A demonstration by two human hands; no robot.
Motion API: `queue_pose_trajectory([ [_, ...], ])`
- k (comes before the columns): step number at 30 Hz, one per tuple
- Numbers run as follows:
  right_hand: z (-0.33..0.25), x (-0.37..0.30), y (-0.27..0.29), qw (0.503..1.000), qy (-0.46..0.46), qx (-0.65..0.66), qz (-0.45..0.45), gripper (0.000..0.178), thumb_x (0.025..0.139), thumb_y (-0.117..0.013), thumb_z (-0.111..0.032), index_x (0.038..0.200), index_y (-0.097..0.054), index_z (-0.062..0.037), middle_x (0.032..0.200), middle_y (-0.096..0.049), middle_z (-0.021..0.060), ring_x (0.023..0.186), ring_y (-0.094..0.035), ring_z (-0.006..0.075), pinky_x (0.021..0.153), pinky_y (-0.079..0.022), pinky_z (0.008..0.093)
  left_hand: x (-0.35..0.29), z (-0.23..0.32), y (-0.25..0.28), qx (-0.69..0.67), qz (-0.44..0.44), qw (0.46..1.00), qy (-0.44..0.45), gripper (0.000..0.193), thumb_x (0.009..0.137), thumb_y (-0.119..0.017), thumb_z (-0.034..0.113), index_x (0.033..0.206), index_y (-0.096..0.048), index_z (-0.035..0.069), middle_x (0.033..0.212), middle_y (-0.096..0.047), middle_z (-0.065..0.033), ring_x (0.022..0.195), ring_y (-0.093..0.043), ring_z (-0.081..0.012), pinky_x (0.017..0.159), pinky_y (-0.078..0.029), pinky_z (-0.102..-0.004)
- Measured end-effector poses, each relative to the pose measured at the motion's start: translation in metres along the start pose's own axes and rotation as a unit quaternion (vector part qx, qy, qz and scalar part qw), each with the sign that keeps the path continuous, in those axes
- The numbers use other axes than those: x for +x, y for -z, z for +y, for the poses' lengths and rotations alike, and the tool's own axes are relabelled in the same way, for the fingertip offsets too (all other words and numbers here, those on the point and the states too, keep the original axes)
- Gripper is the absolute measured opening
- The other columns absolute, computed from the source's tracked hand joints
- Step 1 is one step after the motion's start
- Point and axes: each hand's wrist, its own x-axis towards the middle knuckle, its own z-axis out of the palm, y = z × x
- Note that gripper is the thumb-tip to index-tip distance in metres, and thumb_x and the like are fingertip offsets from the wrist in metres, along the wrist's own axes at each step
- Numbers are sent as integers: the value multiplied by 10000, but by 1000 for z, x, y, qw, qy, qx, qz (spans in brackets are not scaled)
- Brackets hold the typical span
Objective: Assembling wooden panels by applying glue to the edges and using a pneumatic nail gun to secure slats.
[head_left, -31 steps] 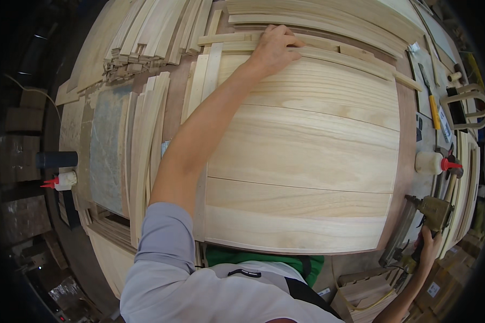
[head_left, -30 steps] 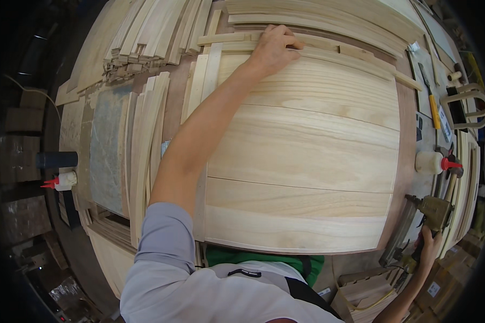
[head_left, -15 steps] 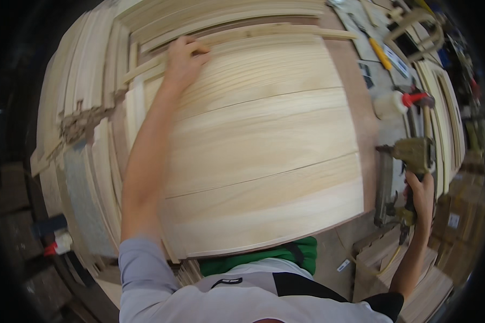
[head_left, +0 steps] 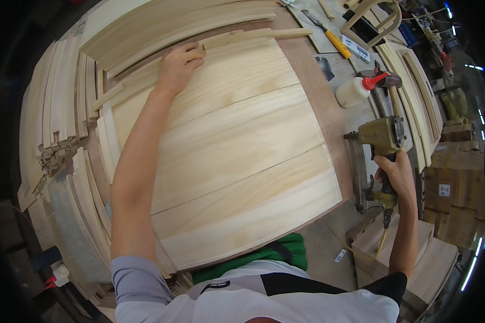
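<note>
A pale panel of several wide boards [head_left: 237,134] lies flat before me, with a thin wooden strip [head_left: 226,39] along its far edge. My left hand [head_left: 179,67] reaches over the panel to this edge, its fingers curled closed over the strip; the fingertips are partly hidden. At the panel's right side, my right hand [head_left: 397,175] is wrapped round the handle of a pneumatic nail gun [head_left: 381,134]. The gun's nose points left toward the panel, apart from it. A hose [head_left: 383,242] runs down from its handle.
Stacked wooden slats [head_left: 54,91] stand at the left, and long boards [head_left: 183,32] lie beyond the panel. A glue bottle [head_left: 353,92] with a red nozzle, a hammer [head_left: 389,81] and a yellow-handled chisel [head_left: 337,43] lie at the right. Cardboard boxes [head_left: 452,188] are farther right.
The whole view has shifted, with the bench things now farther left. My left hand has moved rightward along the far strip. The nail gun stays in my right hand beside the panel.
</note>
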Motion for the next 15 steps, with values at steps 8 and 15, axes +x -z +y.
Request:
queue_pose_trajectory([
  [8, -85, 22, -15, 987, 142, 21, -68, 255, 794, -633, -190, 877, -593, 48, 630, -575, 56, 487, -565, 117, 448, -445, 264, -4, -8, -2, 39, 49, 998, -7, 238, 789, -716, 205, 1007, -745, 114, 1253, -614, -111, 1164, -559, -274, 986, -427, -347],
  [15, -171, 106, -63, 954, 285, -10, -92, 320, 792, -641, -265, 876, -623, 43, 649, -595, 59, 489, -561, 111, 457, -449, 249, -1, 1, -7, 39, 57, 997, -19, 252, 773, -723, 199, 1006, -745, 106, 1205, -643, -101, 1114, -570, -269, 974, -432, -349],
])
